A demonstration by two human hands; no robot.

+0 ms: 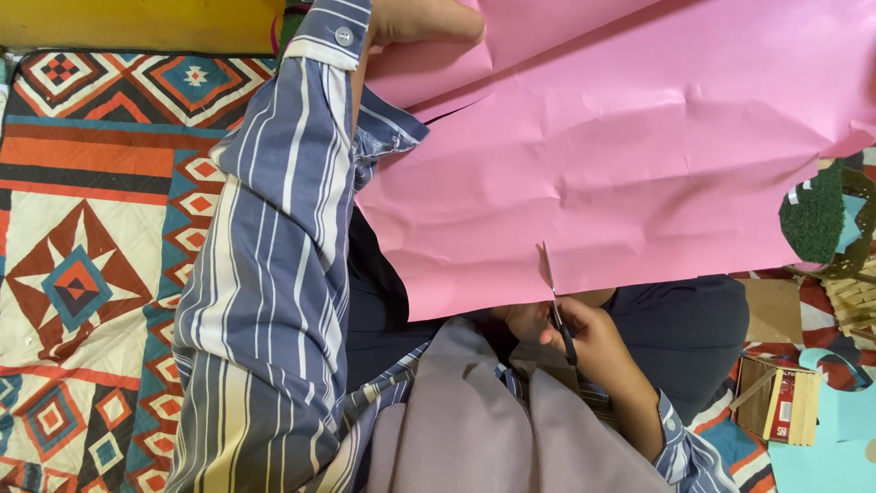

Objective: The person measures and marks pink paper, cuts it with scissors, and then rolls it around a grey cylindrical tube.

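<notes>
A large pink paper sheet (620,155) fills the upper right of the frame, above the patterned rug (82,265) at left; the left hand (429,20), top centre, lies flat, pinning its far edge; the right hand (575,333), lower centre, grips scissors (557,306); their blades have only just bitten the near edge, so most of the cutting seems left.

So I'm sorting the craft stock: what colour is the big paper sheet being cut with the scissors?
Pink: the paper sheet is plain pink, shown clearly in the head view.
</notes>
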